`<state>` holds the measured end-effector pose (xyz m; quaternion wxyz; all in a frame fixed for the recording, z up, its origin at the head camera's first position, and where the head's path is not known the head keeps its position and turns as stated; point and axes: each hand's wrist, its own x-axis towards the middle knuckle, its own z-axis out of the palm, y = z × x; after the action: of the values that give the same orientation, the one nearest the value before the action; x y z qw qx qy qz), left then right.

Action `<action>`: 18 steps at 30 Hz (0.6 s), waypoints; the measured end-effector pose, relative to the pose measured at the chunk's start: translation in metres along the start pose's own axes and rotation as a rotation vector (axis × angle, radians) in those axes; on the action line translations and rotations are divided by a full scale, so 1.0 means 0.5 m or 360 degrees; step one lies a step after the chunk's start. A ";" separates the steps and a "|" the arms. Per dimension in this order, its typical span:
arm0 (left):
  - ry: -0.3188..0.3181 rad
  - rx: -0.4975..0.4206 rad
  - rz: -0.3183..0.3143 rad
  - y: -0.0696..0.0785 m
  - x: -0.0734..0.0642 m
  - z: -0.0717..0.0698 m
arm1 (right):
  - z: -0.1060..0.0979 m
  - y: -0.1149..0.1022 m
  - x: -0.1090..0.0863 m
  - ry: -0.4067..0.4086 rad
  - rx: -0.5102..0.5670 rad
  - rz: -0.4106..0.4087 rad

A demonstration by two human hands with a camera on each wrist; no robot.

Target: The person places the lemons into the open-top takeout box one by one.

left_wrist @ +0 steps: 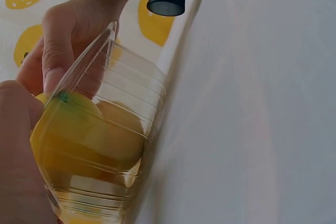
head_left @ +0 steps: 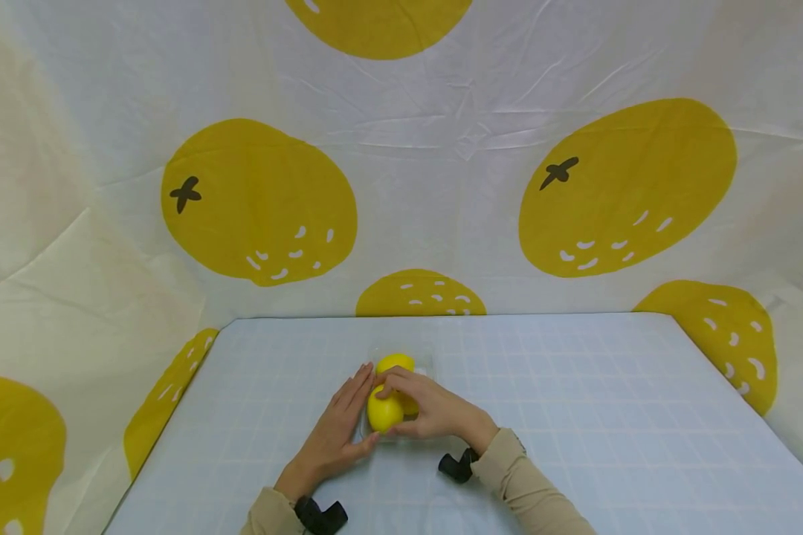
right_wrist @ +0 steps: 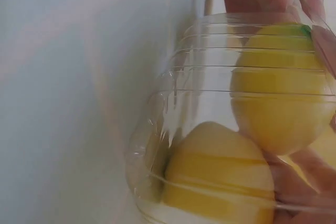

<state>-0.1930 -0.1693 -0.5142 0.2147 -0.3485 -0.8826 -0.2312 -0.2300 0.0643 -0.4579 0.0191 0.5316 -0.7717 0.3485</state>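
Observation:
A clear plastic container (head_left: 428, 357) holding yellow lemons stands on the table. My right hand (head_left: 435, 409) grips the nearest lemon (head_left: 384, 413) between thumb and curled fingers, at the container's front left. Behind it lies another lemon (head_left: 395, 362), and part of a third lemon (head_left: 410, 405) shows beneath the right fingers. The left hand (head_left: 337, 438) lies along the container's left side with its fingers straight. In the left wrist view, the ribbed container wall (left_wrist: 126, 77) shows lemons through it. The right wrist view shows the gripped lemon (right_wrist: 283, 87) above another lemon (right_wrist: 220, 171).
A pale checked cloth (head_left: 575, 416) covers the table. Behind it hangs a white curtain (head_left: 435, 186) with large yellow fruit prints. Black wrist cameras (head_left: 456, 467) sit on both wrists.

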 end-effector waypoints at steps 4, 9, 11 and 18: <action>-0.0002 -0.0004 -0.0002 0.001 -0.001 0.000 | 0.001 0.000 -0.002 -0.0010 -0.0032 0.0010; 0.0007 -0.0022 0.0008 0.001 0.000 -0.001 | 0.001 0.002 -0.002 -0.0003 -0.0114 -0.0019; 0.0006 -0.0026 0.0010 0.001 0.000 0.000 | 0.001 0.003 -0.003 -0.0007 -0.0152 -0.0034; -0.0007 -0.0024 -0.0009 0.003 -0.001 0.000 | -0.002 0.004 -0.005 -0.0029 -0.0184 -0.0022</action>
<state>-0.1916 -0.1686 -0.5139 0.2094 -0.3481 -0.8823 -0.2377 -0.2310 0.0674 -0.4590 0.0452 0.5380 -0.7871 0.2984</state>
